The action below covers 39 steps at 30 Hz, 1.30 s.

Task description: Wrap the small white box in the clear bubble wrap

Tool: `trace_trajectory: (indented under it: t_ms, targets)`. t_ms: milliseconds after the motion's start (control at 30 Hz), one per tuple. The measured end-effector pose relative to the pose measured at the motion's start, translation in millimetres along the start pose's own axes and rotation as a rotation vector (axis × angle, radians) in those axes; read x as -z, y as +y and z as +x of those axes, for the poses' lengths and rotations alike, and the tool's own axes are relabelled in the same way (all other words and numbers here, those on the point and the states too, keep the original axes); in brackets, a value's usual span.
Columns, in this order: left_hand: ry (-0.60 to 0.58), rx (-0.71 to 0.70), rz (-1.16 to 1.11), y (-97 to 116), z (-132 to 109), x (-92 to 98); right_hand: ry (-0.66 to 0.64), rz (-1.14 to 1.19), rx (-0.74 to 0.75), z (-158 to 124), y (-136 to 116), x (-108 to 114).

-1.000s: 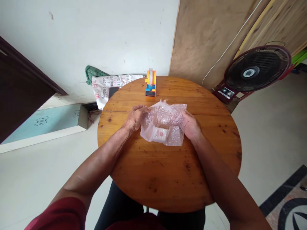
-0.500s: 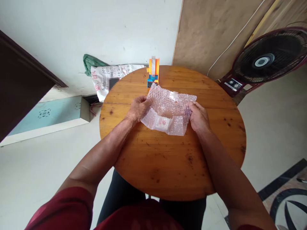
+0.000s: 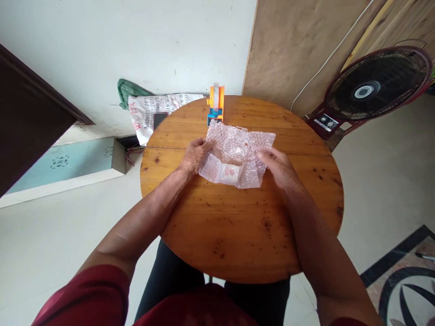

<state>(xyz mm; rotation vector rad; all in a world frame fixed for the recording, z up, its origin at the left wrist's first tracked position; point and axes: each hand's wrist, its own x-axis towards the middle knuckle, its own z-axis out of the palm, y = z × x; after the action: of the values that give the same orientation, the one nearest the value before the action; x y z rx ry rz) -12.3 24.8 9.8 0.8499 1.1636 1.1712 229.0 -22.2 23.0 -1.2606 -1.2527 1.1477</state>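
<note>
A clear, crinkled sheet of bubble wrap (image 3: 234, 140) is spread out above the round wooden table, its near part folded up over a small pale packet (image 3: 231, 172) with red print. What lies inside the packet cannot be made out. My left hand (image 3: 197, 154) pinches the left edge of the wrap, thumb on top. At the right side, my right hand (image 3: 277, 165) has its thumb and fingertips on the wrap's edge, closed on it. Just beyond the wrap's far left corner stands an orange and blue tape dispenser (image 3: 216, 102) with a roll of tape.
The round wooden table (image 3: 231, 231) is in front of me. A red and black fan (image 3: 365, 90) stands at the right. Behind the table's left side lie a white printed sack (image 3: 144, 113) and a green bag (image 3: 131, 89). A pale blue box (image 3: 68, 160) rests on the floor.
My right hand has shifted inward along the wrap's right edge, and its fingers reach farther over it. The wrap's far side has changed shape slightly. My left hand keeps its hold.
</note>
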Motion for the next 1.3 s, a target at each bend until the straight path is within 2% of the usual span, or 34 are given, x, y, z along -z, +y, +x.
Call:
trace_trajectory:
  t_ms: [167, 467, 667, 767, 833, 967, 1100, 1300]
  targets:
    - [0.026, -0.023, 0.058, 0.5, 2.7, 1.9, -0.040, 0.001, -0.007, -1.5, -1.4, -0.4]
    - [0.159, -0.293, 0.404, 0.7, 8.3, 9.3, 0.226, -0.065, 0.046, 10.2, 19.5, -3.1]
    - [0.246, -0.483, 0.584, 8.4, 1.8, 12.9, 0.303, -0.099, 0.113, 17.1, 30.4, -5.3]
    - [0.249, -0.518, 0.645, 11.0, -2.9, 13.4, 0.326, -0.092, 0.124, 19.9, 35.2, -5.2]
    - [0.192, -0.532, 0.629, 12.8, -8.8, 12.1, 0.339, -0.107, 0.138, 21.5, 37.9, -4.5]
    - [-0.021, -0.555, 0.466, 18.9, -24.8, 5.8, 0.339, -0.127, 0.139, 23.9, 41.4, -2.3]
    - [-0.223, -0.402, 0.369, 23.4, -27.1, 4.4, 0.318, -0.107, 0.119, 23.6, 41.0, -1.8]
    - [-0.466, -0.129, 0.440, 36.1, -19.4, 21.1, 0.320, -0.073, 0.079, 21.3, 35.3, -4.0]
